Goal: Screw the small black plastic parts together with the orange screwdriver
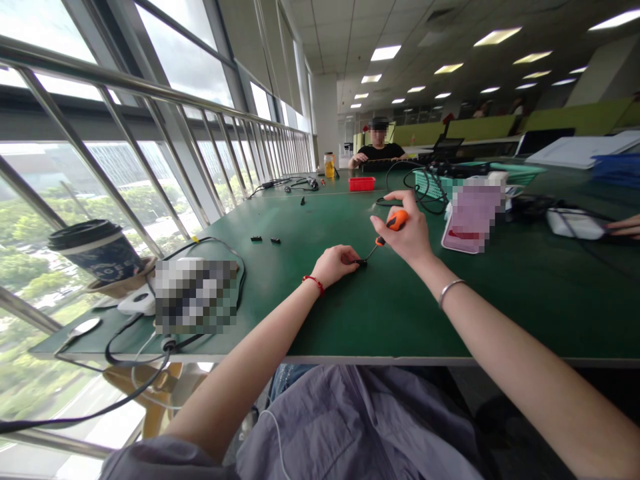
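My left hand [334,263] rests on the green table [380,307], fingers pinched round a small black part [361,263]. My right hand [407,230] grips an orange-handled screwdriver [395,222], its thin shaft slanting down left with the tip at that part. A red cord circles my left wrist and a silver bangle my right. Two more small black parts [265,239] lie on the table further left.
A lidded paper coffee cup [97,253] and cables stand at the left edge by the window railing. A red tray [361,183], a green basket [430,183] and black cables lie further back. Another person sits at the far end. Someone's hand [625,227] shows at the right edge.
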Motion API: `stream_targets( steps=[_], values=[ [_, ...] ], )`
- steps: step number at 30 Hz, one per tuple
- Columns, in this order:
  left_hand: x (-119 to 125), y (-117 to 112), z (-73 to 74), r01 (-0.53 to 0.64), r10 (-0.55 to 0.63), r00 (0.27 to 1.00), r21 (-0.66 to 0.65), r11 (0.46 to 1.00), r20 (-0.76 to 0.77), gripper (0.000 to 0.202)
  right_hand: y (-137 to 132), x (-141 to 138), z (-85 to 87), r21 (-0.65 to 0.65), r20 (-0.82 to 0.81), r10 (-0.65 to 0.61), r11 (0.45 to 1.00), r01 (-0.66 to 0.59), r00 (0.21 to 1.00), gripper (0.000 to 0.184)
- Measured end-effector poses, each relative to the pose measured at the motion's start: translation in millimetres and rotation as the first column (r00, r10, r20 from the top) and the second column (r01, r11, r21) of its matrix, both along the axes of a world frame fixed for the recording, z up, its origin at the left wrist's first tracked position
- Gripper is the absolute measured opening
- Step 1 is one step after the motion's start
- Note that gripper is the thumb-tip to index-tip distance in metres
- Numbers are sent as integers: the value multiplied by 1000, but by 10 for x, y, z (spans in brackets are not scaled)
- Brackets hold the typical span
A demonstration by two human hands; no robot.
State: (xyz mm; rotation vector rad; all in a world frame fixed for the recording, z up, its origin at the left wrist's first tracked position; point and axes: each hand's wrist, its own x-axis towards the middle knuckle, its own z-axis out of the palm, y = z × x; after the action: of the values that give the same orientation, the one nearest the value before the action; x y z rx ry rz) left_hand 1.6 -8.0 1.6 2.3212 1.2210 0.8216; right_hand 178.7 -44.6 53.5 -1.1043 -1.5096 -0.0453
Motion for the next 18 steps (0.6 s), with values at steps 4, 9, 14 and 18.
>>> stream_targets(
  steps=[4,9,14,18],
  values=[
    [-1,14,-7,1,-1,1000,-3,1000,1,14,-6,-19,19,-41,-9,33,999,-34,999,22],
    [3,22,-9,-2,2,1000,-10,1000,-2,14,36,15,-27,-3,6,85,996,-85,996,27],
    [5,-5,14,-3,3,1000,-5,1000,-4,14,32,22,-37,0,16,161,987,-161,987,47],
    [4,-13,17,3,-3,1000,-3,1000,1,13,-19,-28,1,-44,64,40,998,-37,997,34]
  ],
)
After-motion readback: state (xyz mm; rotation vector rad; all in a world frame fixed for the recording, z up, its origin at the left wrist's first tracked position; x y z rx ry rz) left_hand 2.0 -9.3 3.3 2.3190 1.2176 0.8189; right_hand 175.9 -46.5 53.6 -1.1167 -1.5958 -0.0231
